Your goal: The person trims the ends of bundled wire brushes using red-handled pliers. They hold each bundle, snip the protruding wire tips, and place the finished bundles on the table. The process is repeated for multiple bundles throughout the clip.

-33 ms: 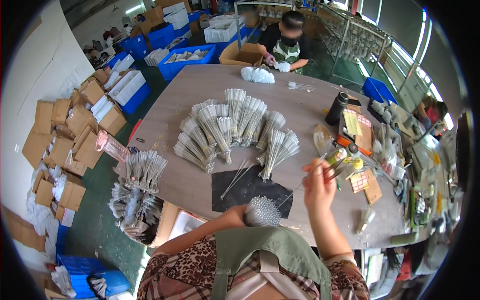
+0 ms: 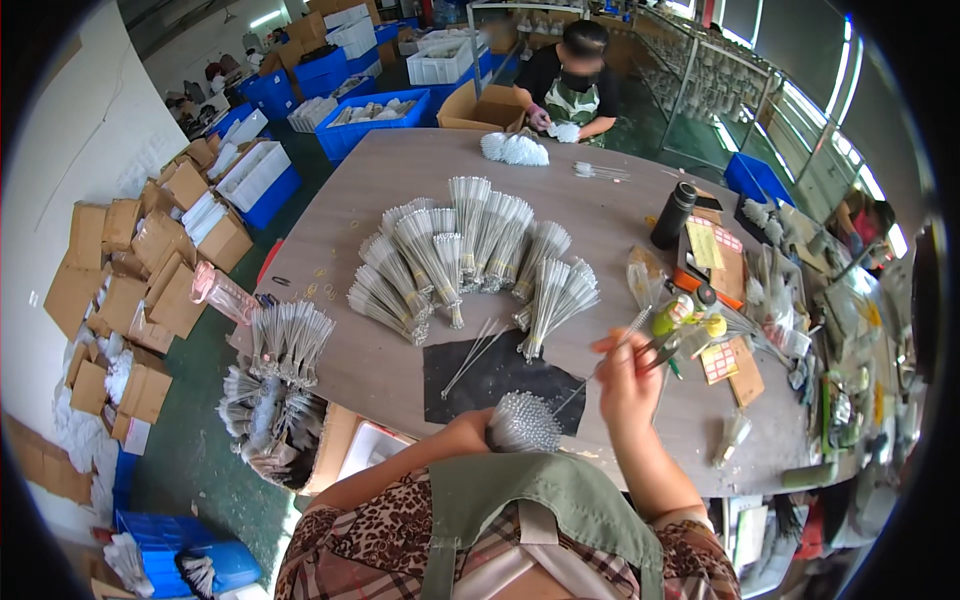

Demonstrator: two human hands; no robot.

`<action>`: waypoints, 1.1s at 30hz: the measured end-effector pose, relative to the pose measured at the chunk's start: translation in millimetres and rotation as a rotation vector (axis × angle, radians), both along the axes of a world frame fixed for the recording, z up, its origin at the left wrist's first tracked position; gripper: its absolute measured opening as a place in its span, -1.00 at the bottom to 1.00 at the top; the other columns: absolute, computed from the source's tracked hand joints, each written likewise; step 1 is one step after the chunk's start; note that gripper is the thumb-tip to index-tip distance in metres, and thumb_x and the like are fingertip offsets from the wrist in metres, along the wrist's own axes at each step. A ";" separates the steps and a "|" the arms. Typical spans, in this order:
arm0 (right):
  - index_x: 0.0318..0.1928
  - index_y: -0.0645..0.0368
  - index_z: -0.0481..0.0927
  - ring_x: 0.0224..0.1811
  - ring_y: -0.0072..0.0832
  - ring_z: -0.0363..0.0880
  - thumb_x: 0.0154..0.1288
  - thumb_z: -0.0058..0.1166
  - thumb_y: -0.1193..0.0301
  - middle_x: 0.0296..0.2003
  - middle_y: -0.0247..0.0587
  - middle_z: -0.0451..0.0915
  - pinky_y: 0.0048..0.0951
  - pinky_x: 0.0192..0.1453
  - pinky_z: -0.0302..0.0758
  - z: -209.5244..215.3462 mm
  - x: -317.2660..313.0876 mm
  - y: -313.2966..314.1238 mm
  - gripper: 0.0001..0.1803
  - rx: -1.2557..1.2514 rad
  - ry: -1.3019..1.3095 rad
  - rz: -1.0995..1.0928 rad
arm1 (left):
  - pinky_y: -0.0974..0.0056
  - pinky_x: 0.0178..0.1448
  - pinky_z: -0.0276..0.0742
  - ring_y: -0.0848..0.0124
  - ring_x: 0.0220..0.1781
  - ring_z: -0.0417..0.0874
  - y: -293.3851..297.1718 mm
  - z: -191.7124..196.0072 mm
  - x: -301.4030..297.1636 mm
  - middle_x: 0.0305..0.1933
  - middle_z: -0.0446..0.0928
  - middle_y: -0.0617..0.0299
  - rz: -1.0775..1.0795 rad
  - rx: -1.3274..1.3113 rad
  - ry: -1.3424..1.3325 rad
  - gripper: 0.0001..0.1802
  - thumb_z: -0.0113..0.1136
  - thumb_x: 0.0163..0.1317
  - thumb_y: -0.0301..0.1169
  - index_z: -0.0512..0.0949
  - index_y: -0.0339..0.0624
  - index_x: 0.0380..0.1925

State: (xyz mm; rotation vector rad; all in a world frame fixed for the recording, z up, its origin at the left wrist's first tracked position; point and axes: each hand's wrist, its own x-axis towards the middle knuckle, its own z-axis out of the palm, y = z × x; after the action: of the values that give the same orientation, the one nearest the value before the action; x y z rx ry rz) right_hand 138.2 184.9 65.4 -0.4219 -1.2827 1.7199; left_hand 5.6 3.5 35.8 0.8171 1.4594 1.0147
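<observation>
My left hand [image 2: 468,432] is wrapped round a thick bundle of thin wire brushes [image 2: 525,424], their round ends facing up toward me. To its right, my raised right hand [image 2: 628,385] pinches a single wire brush [image 2: 640,318]. Its thin stem slants down to the edge of the bundle. A dark metal tool with prongs [image 2: 660,354], like tweezers or scissors, also sits in that hand. Under the bundle lies a black mat [image 2: 470,365] with a few loose wire brushes [image 2: 470,358] on it. Beyond it stand several tied bundles of wire brushes [image 2: 490,235] in an arc.
More brush bundles [image 2: 285,345] are heaped at the table's left edge beside a pink bottle [image 2: 222,292]. A black flask [image 2: 674,215], an orange tray [image 2: 715,275] and small tools crowd the right. Across the table [image 2: 350,180], a co-worker [image 2: 575,90] handles white pieces.
My right hand has shifted slightly down and left, and the brush's bristled end now shows above its fingers. My left hand and the bundle have stayed in place.
</observation>
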 end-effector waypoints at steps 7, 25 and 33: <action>-0.36 0.13 0.47 -0.57 -0.64 0.37 0.35 -0.11 0.36 -0.47 -0.28 0.56 -0.63 -0.51 0.28 -28.1 18.8 -15.2 -0.83 0.045 -0.178 0.226 | 0.33 0.15 0.34 0.45 0.03 0.49 -3.5 -9.2 -4.1 0.01 0.51 0.16 0.032 -0.011 0.026 -0.16 0.52 -0.29 -0.30 0.37 -0.22 0.09; -0.04 0.06 0.46 -0.24 0.00 0.46 0.28 -0.14 0.35 -0.27 0.04 0.45 -0.13 -0.21 0.45 -248.3 149.0 113.0 -0.74 0.773 -1.468 -0.300 | 0.29 0.02 0.45 0.44 -0.11 0.56 -3.0 -22.8 -36.2 -0.15 0.58 0.13 0.307 0.274 0.262 -0.39 0.45 -0.28 -0.37 0.49 -0.24 -0.11; 0.15 0.15 0.39 -0.56 -0.76 0.14 0.15 0.17 0.24 -0.59 -0.57 0.23 -0.69 -0.45 0.16 -70.2 15.5 23.7 -0.44 0.155 -0.498 0.381 | 0.32 0.02 0.45 0.39 -0.09 0.58 30.7 -53.4 -51.9 -0.12 0.57 0.20 0.331 0.336 0.090 -0.52 0.39 -0.13 -0.32 0.52 -0.21 -0.14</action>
State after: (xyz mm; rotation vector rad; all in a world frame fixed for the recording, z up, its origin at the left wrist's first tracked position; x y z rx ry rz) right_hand 153.8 208.6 -4.8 -0.5641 -1.9438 1.8731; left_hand -46.4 34.1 -17.7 0.8841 1.5550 1.5194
